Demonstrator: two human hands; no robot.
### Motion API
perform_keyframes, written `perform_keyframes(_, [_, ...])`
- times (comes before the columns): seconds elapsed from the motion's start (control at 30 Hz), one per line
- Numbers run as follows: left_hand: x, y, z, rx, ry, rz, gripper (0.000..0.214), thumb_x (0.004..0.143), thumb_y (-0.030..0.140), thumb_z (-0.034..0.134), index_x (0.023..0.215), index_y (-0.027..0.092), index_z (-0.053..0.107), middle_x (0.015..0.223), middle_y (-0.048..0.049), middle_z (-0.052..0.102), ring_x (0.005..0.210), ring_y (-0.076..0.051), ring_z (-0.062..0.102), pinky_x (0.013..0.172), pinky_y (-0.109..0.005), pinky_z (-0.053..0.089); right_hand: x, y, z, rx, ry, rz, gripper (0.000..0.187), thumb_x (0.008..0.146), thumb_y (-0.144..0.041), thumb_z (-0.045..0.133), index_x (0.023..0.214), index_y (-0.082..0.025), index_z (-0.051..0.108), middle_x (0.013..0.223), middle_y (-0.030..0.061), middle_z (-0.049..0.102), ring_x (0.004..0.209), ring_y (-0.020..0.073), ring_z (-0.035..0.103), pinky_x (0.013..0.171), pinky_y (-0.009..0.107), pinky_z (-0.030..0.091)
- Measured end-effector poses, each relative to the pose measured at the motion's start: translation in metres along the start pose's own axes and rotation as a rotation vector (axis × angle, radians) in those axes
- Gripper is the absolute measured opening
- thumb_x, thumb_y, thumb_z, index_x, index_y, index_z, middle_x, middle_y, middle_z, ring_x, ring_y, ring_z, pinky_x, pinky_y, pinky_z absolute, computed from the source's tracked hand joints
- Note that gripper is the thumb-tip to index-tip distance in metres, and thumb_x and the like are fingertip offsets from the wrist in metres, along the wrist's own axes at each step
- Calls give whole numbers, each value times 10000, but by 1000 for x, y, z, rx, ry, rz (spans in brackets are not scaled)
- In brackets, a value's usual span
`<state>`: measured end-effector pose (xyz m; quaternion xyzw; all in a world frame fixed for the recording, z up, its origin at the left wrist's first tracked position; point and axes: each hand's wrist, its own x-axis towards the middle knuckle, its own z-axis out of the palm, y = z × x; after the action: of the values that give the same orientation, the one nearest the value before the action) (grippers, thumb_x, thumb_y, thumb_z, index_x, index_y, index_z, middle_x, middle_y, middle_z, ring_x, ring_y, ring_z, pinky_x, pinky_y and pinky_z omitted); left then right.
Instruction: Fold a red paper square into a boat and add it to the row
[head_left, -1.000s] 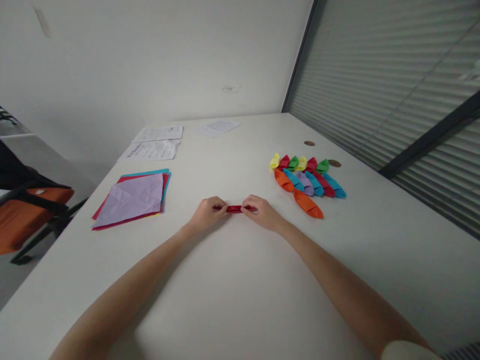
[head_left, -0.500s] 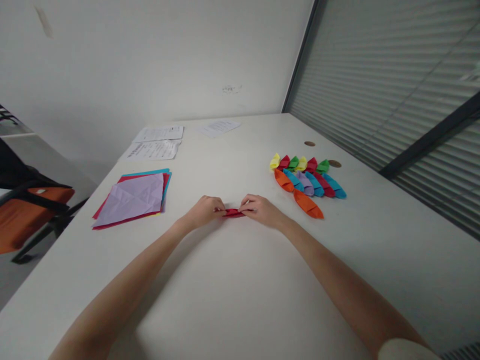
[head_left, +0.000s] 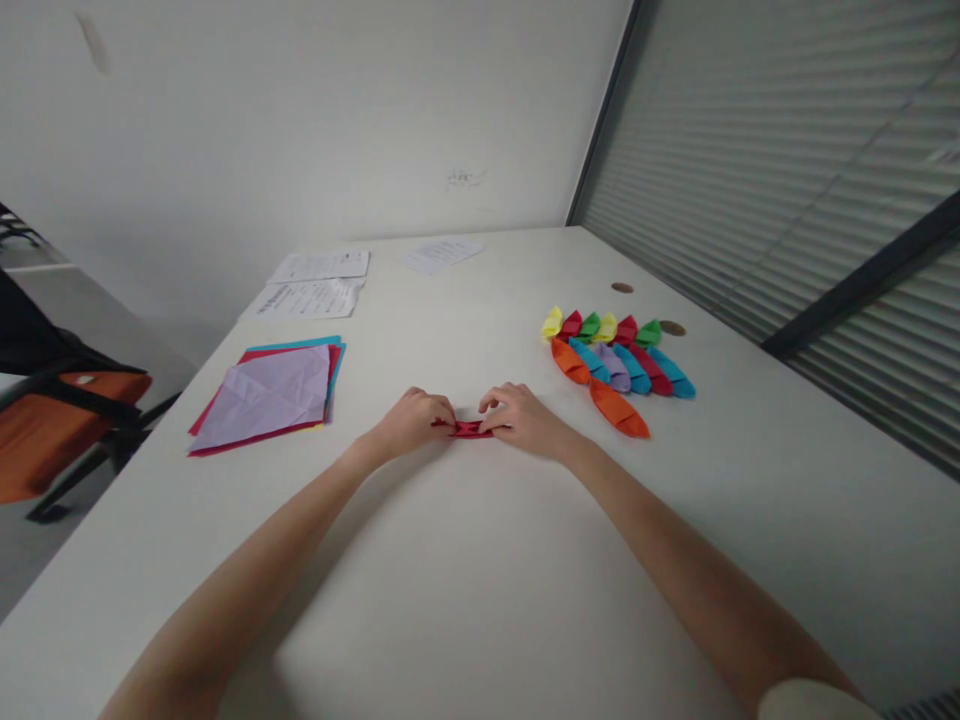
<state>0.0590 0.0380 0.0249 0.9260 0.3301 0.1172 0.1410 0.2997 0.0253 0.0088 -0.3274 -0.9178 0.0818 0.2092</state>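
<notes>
A small folded red paper piece [head_left: 469,429] lies on the white table [head_left: 465,600] between my two hands. My left hand [head_left: 412,421] pinches its left end with curled fingers. My right hand [head_left: 519,419] pinches its right end the same way. Most of the red piece is hidden under my fingers; only a short middle strip shows. To the right lies a group of several finished folded paper boats [head_left: 615,355] in yellow, red, green, orange, blue and purple.
A stack of flat coloured paper sheets [head_left: 266,395], purple on top, lies at the left. Printed white sheets [head_left: 315,285] lie at the far side of the table. An orange chair [head_left: 45,430] stands left of the table. Blinds run along the right.
My hands have drawn closer together, so the visible strip of red paper between them has become shorter. The other papers have not moved.
</notes>
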Motion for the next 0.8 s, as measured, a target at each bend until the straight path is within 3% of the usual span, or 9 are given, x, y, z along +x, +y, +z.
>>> perform_keyframes(0.1, [1,2,1,-5,7,-20,179,878,167,584,816,195,750,840,-30,731,716,-130,639,703,-235,411,1,-2,-2,-96,40,-50,174,865,-169,649,831,-279,780,1082,52,648,994,217,505,839,370,320])
perform_keyframes(0.2, [1,4,2,9,11,-21,202,891,161,560,808,184,742,813,-35,720,695,-127,628,674,-230,403,1,-3,-2,-133,73,4,151,866,-197,666,863,-292,783,1071,45,657,983,215,499,833,371,312])
perform_keyframes(0.3, [1,7,-1,33,4,26,202,904,162,550,831,182,736,859,-36,727,741,-134,642,716,-243,408,0,-1,-1,-143,67,45,137,861,-218,683,875,-312,781,1047,32,663,963,207,496,826,366,305])
perform_keyframes(0.53, [-1,15,-5,118,-13,21,229,915,174,521,838,194,736,928,-45,730,813,-162,661,823,-302,419,-1,0,1,-182,59,-60,140,895,-264,645,852,-295,774,1051,34,667,987,217,481,821,368,299])
perform_keyframes(0.8, [3,-1,12,-244,98,-150,193,844,145,575,811,189,759,877,-41,731,771,-146,655,745,-237,477,4,2,11,10,76,211,103,862,-237,684,816,-253,774,920,30,704,861,175,556,776,343,321])
